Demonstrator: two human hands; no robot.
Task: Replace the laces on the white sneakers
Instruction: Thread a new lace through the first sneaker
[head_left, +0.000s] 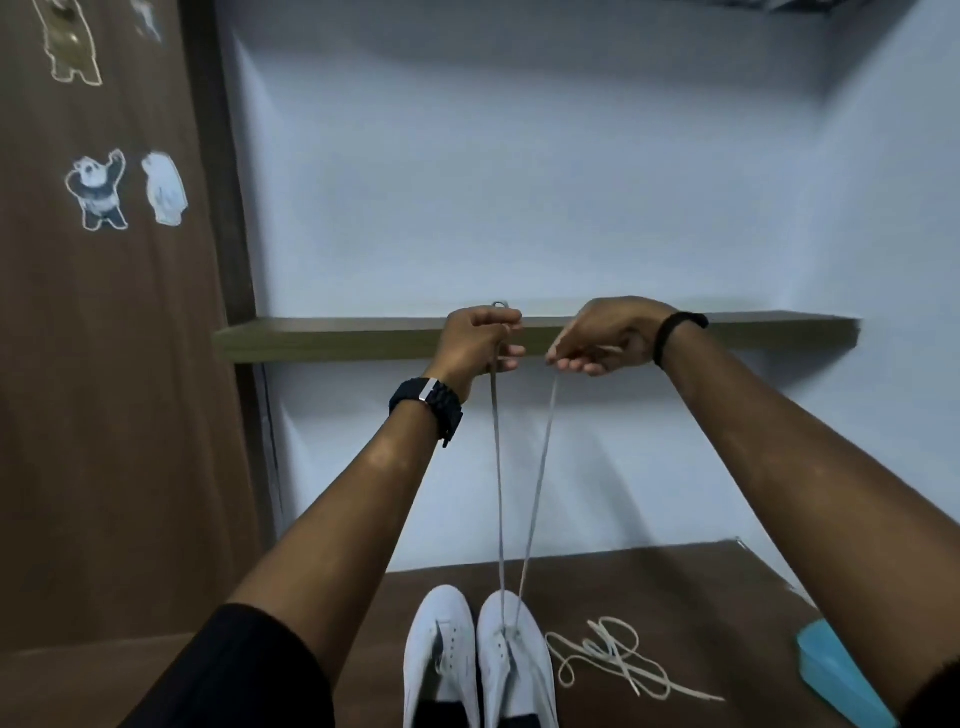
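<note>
Two white sneakers stand side by side on the brown table at the bottom centre, toes pointing away from me. The left sneaker (439, 649) has no lace in it. A grey lace (537, 493) runs up from the front eyelets of the right sneaker (514, 654) in two taut strands. My left hand (478, 340) grips one strand high above the shoes, and my right hand (597, 338) pinches the other strand at about the same height. A loose cream lace (613, 657) lies tangled on the table to the right of the shoes.
A wooden shelf (727, 327) crosses the white wall just behind my hands. A brown cabinet panel (104, 364) with bear stickers stands on the left. A light blue object (841, 675) sits at the table's right edge.
</note>
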